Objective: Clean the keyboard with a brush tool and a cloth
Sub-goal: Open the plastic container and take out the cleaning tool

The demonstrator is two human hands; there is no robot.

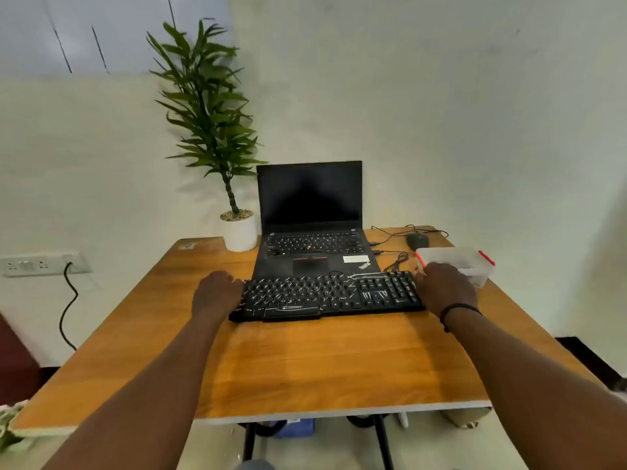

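Left hand and right hand grip the ends of the keyboard, fingers curled around its edges. Its trailing cable could snag the laptop if lifted.

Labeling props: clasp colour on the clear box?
Red clasps on the clear box, head view.

Black keyboard streaked with white marks, orange-brown wood-grain table, white pot, red-clipped clear box.

Left grip and right grip outstretched, palms down.
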